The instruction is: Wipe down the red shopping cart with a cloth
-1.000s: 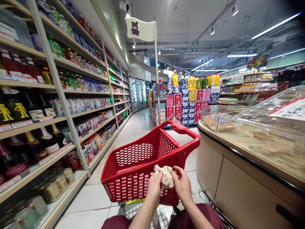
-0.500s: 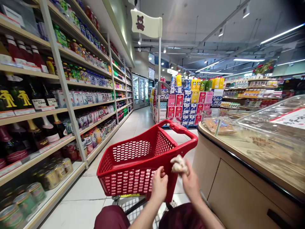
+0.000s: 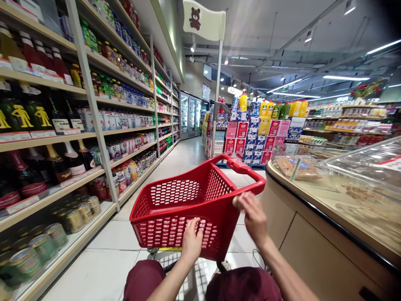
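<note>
The red basket point(image 3: 188, 209) sat in front of me on the pale tiled floor point(image 3: 103, 267), in the aisle between the shelving on my left and the display table on my right. My left hand point(image 3: 191, 242) rested against the near wall of the basket, fingers spread flat on the red mesh, its grip loose and closed on nothing. My right hand point(image 3: 253, 213) was raised just beside the basket's right rim, near the red handle point(image 3: 241, 168); it was blurred, the fingers partly curled, and I could not tell whether that grip held anything. Below both arms I saw my dark red trousers point(image 3: 244, 286).

From the far side of the basket a thin pole point(image 3: 216, 100) rose to a white flag with a bear figure point(image 3: 203, 21). On the left, the shelves point(image 3: 94, 104) carried dark bottles point(image 3: 62, 163), cartons and jars, with tins point(image 3: 72, 215) on the lowest level. On the right, the rounded table point(image 3: 307, 225) had a black rim and a clear cover point(image 3: 360, 167) over baked goods. Well beyond the basket stood a stack of red, blue and yellow boxes point(image 3: 257, 133), and glass-door fridges point(image 3: 189, 115) closed the aisle's far end.
</note>
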{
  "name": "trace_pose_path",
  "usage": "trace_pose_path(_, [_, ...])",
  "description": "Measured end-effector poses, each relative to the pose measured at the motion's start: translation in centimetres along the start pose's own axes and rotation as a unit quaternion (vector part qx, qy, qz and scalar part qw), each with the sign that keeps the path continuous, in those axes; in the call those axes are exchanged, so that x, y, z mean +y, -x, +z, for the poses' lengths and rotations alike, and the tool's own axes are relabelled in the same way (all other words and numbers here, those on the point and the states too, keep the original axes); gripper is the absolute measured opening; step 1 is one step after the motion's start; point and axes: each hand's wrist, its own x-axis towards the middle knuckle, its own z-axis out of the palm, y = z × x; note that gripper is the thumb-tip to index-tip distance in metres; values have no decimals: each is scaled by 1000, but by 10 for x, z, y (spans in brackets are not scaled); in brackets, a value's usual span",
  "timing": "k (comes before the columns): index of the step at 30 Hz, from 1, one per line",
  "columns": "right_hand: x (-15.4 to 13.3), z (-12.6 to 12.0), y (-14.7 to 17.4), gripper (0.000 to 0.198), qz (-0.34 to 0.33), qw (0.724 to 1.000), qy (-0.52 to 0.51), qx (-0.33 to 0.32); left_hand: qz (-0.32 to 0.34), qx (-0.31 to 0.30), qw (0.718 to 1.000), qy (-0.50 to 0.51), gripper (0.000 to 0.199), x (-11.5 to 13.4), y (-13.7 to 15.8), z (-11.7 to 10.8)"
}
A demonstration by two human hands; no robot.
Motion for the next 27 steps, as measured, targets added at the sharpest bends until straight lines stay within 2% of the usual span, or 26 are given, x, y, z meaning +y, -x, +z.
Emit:
trace_pose_path(2, [8,-1,-23,45,28,999,16,37,22,12,1000,-5,37,1,-2,-2])
trace_pose_path(3, [8,1,-25,44,26,999,16,26,36,13,999,-8,37,0,-2,-3])
trace_pose_path(6, [-7,8,9,41,-17,999,-1,-41,64,6,997,-31,41,-8,3,-10])
trace_pose_path(9, [-24,8,40,40,-89,990,-35,-107,49,9,997,-57,43,-19,6,-19])
trace_pose_path(11, [-30,7,29,42,-85,990,-44,-100,40,17,997,-66,42,-25,6,-25])
trace_pose_path(13, [-32,8,5,44,-44,997,-36,-50,40,22,996,-75,42,-28,6,-27])
trace_pose_path(15, [-37,15,-9,45,-38,999,-24,-19,41,26,995,-84,43,-29,8,-27])
trace_pose_path(18, [-53,28,12,40,-103,991,-22,-84,46,25,993,-106,44,-35,12,-32])
trace_pose_path(20, [-68,34,34,37,-123,983,-27,-137,41,29,992,-119,42,-43,14,-41])
trace_pose_path(22, [-84,38,40,36,-117,980,-43,-155,27,47,991,-125,40,-54,14,-56])
trace_pose_path(27, [-128,66,-1,40,-104,983,-107,-110,-35,118,984,-132,36,-84,15,-101])
